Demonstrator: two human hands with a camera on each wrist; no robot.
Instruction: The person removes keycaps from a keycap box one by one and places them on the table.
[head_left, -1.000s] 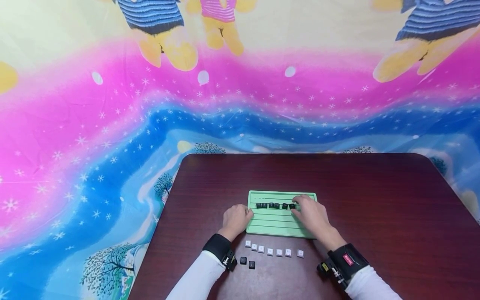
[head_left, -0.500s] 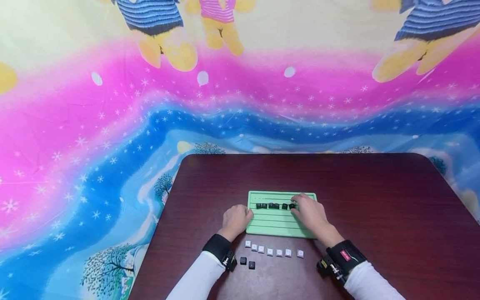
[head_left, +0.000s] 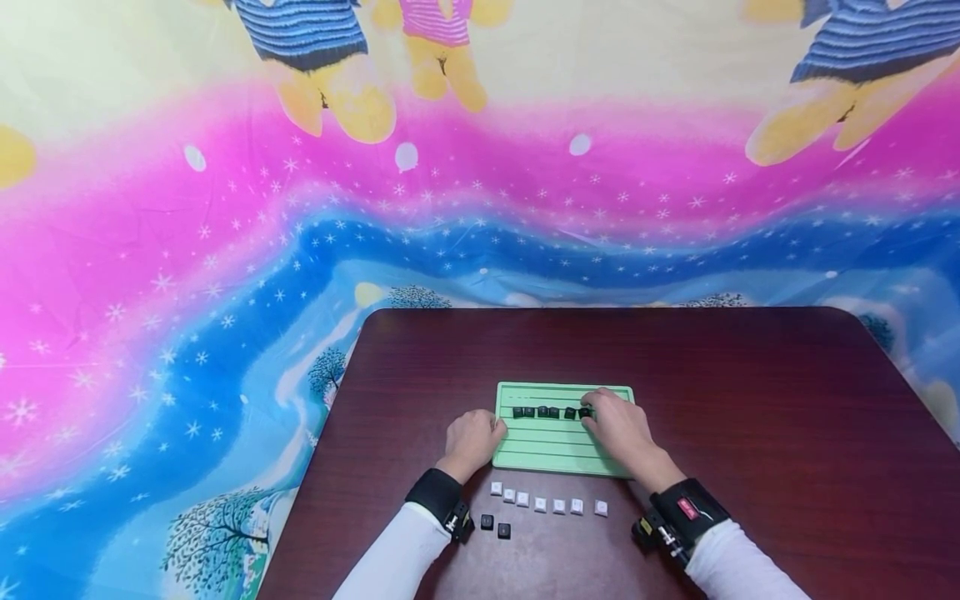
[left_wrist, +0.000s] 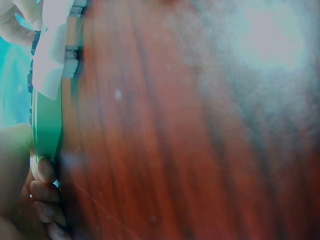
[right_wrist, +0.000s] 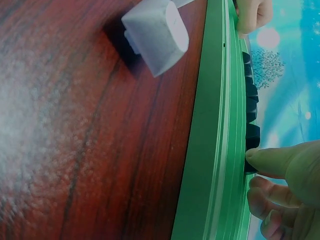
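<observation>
A light green ridged tray [head_left: 551,457] lies on the table with several black keycaps [head_left: 542,412] in a row along one of its upper ridges. My left hand [head_left: 468,440] grips the tray's left edge, thumb on the rim and fingers curled at its side in the left wrist view. At the right end of the row, my right hand [head_left: 621,427] pinches the last black keycap [head_left: 584,412] between thumb and finger. The right wrist view shows the thumb [right_wrist: 270,161] against that keycap, whose far side is hidden.
Several white keycaps [head_left: 540,504] form a loose line on the dark red table [head_left: 780,417] in front of the tray. Two black keycaps [head_left: 504,531] lie nearer the person, beside the left wrist strap. A printed cloth [head_left: 525,200] hangs behind the table.
The right wrist and forearm have drifted slightly left, while the right fingers stay at the end keycap. The left hand, tray and loose keycaps keep their places.
</observation>
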